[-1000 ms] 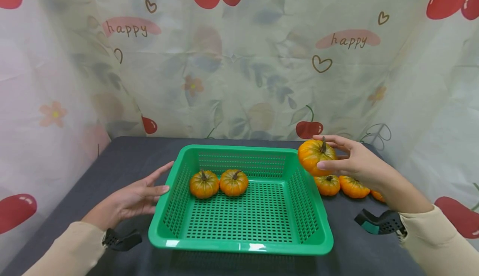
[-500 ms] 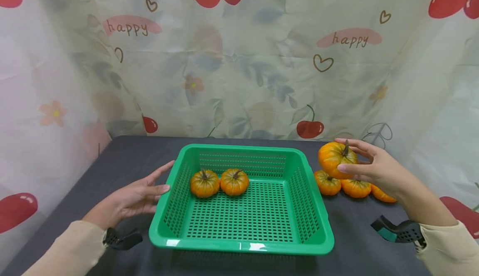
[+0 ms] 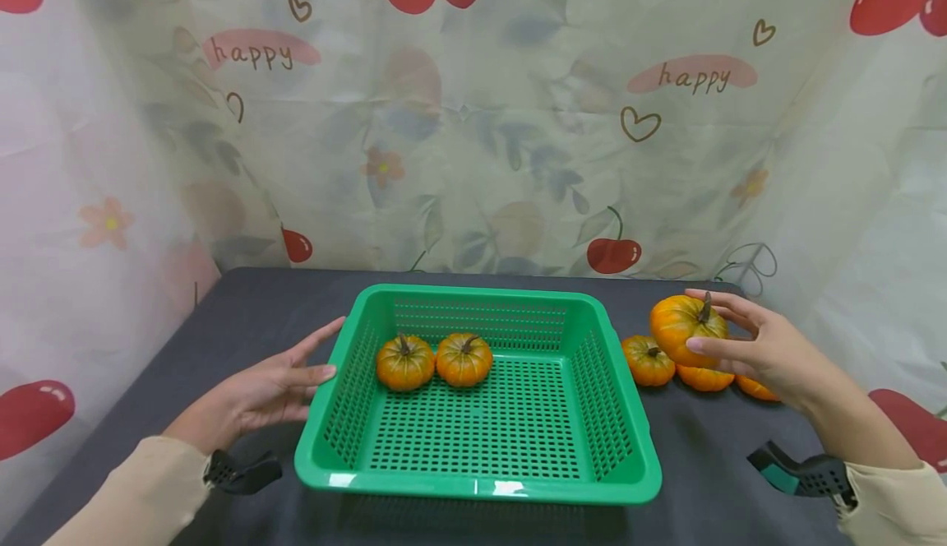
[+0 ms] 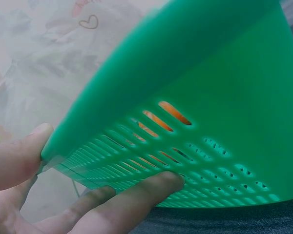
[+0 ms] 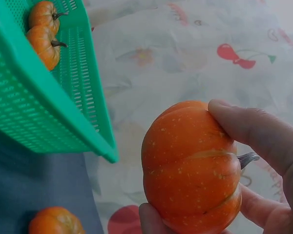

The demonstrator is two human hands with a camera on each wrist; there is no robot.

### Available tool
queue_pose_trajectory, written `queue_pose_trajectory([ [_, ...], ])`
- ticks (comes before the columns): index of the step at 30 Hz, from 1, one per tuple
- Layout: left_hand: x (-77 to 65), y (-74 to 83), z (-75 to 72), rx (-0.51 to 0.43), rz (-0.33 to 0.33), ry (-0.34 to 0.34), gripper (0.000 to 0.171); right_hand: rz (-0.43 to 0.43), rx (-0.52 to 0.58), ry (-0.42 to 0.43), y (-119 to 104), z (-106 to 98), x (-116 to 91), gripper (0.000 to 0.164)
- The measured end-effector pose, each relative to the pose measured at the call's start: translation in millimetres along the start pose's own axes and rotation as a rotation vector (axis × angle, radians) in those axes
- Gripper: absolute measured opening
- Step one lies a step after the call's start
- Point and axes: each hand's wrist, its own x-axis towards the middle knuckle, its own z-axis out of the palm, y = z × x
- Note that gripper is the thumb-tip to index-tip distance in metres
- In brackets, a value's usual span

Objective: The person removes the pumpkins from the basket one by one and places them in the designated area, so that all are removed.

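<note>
- Two orange pumpkins [image 3: 405, 363] sit side by side inside the green basket [image 3: 473, 488], between ten and eleven o'clock from its centre, their stems upward.
- The right hand [image 3: 769, 353] grips the held pumpkin [image 3: 682, 332] with thumb and fingers, in the air between two and three o'clock from the basket.
- Three more pumpkins [image 3: 648, 362] lie in a row on the dark table [image 3: 710, 464], at about three o'clock, partly covered by this held one.
- The left hand [image 3: 255, 392], at nine o'clock, touches the basket's side with spread fingers.
- Both hands are well apart.
</note>
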Motion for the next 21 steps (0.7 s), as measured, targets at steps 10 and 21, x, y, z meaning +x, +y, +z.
queue_pose_trajectory([
  [10, -0.1, 0.3, 0.5, 0.005, 0.0, 0.004, 0.085, 0.051, 0.027, 0.002, 20, 5, 2, 0.06],
  [21, -0.5, 0.6, 1.0, -0.008, -0.001, 0.002, 0.085, 0.1, 0.018, -0.021, 42, 14, 6, 0.066],
])
